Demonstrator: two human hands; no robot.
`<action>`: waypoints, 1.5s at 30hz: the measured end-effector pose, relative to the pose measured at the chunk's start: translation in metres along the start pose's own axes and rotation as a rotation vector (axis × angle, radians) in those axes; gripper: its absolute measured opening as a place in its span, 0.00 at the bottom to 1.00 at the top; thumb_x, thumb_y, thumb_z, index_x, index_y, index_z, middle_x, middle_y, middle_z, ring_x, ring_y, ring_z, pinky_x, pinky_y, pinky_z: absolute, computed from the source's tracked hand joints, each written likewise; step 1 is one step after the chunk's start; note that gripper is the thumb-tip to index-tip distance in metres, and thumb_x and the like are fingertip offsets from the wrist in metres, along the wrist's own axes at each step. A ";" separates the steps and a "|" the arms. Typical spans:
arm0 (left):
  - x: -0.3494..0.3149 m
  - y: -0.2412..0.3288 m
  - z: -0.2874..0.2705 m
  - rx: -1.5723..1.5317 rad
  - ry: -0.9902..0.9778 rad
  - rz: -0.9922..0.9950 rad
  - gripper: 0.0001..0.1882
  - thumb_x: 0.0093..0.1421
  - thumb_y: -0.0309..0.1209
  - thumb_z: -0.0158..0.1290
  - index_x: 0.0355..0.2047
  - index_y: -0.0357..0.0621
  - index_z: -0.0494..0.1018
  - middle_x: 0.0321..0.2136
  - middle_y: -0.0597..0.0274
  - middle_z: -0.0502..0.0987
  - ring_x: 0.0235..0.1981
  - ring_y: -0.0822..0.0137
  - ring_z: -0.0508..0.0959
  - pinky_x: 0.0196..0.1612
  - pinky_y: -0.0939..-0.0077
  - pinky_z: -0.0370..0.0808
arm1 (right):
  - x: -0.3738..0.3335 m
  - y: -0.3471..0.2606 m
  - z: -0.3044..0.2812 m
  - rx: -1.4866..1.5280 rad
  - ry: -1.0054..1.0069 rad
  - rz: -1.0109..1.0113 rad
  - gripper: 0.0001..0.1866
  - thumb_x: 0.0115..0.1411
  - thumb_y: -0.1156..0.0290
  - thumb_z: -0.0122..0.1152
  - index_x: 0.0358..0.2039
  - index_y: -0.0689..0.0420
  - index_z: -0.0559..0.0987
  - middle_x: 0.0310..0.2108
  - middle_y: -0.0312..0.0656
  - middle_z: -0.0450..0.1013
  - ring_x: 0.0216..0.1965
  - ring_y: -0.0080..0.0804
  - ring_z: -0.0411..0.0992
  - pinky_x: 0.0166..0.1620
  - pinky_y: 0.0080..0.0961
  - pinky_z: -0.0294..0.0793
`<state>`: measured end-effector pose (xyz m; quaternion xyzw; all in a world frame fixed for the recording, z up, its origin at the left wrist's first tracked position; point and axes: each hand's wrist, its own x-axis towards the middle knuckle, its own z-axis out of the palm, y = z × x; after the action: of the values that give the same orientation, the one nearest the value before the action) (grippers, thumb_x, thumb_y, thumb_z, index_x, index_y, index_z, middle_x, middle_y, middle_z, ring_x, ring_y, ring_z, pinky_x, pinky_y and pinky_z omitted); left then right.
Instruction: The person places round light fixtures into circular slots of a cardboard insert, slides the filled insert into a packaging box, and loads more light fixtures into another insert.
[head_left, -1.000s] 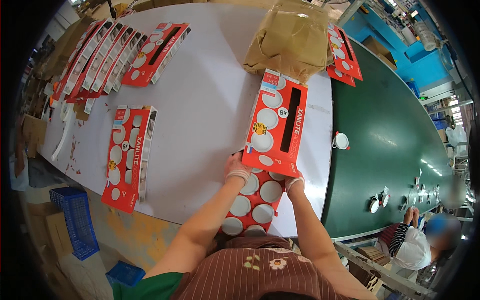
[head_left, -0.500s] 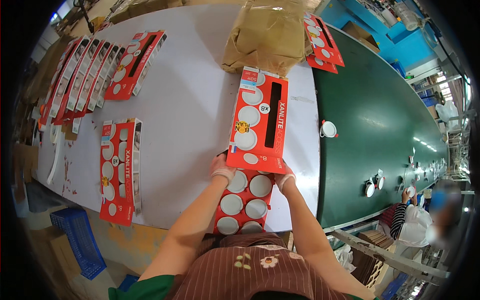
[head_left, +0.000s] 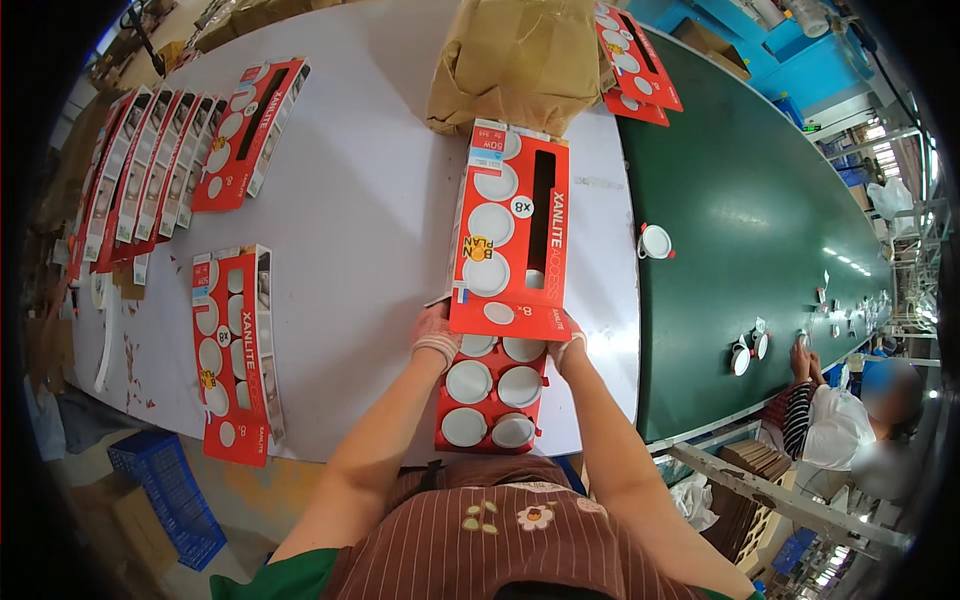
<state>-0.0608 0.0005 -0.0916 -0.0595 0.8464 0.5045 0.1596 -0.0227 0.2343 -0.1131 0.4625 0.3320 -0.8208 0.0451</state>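
A red printed cardboard box point(head_left: 487, 262) with a long dark window lies before me, its near end towards me. A red tray point(head_left: 492, 410) with rows of white round disc-shaped lamps point(head_left: 468, 382) sticks out of that end, partly inside the box. My left hand point(head_left: 433, 332) grips the near left corner of the box. At the near right corner my right hand point(head_left: 567, 338) holds on, its fingers partly hidden by the box. Both hands wear pale gloves that leave the forearms bare. One white disc shows at the near end of the window.
On the white table point(head_left: 345, 200), a filled box point(head_left: 232, 355) lies left, another point(head_left: 250, 135) beyond it, beside several standing boxes point(head_left: 150, 180). A brown wrapped package point(head_left: 515, 65) sits behind my box. Right runs a green conveyor point(head_left: 730, 200) carrying white lamps point(head_left: 655, 242); a co-worker point(head_left: 835, 425) sits alongside.
The tray has slid farther into the box, and a white disc now shows in the window. My hands keep their hold at the near corners. The co-worker's hands have shifted.
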 end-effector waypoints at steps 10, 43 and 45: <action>-0.050 -0.016 -0.025 -0.055 -0.251 -0.133 0.26 0.56 0.46 0.53 0.49 0.40 0.71 0.41 0.44 0.76 0.43 0.49 0.75 0.47 0.62 0.71 | -0.079 0.018 -0.029 -1.306 -0.148 -0.082 0.29 0.58 0.56 0.62 0.53 0.65 0.69 0.46 0.43 0.74 0.46 0.31 0.71 0.51 0.29 0.69; -0.103 -0.062 -0.015 0.092 -0.212 -0.105 0.32 0.53 0.44 0.56 0.55 0.42 0.66 0.46 0.46 0.72 0.49 0.48 0.71 0.53 0.60 0.67 | -0.008 0.022 -0.016 -1.996 -0.222 -0.691 0.21 0.65 0.56 0.44 0.54 0.51 0.71 0.51 0.45 0.71 0.52 0.44 0.69 0.50 0.34 0.69; -0.110 -0.046 -0.018 0.125 -0.199 -0.053 0.33 0.53 0.45 0.56 0.56 0.43 0.65 0.46 0.45 0.72 0.49 0.49 0.71 0.53 0.60 0.67 | -0.017 0.008 -0.025 -1.927 -0.262 -0.590 0.19 0.65 0.60 0.43 0.53 0.52 0.71 0.50 0.46 0.72 0.51 0.45 0.70 0.50 0.35 0.70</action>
<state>0.0511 -0.0439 -0.0858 -0.0215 0.8543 0.4499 0.2593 0.0083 0.2388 -0.1121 0.0353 0.9458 -0.2264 0.2303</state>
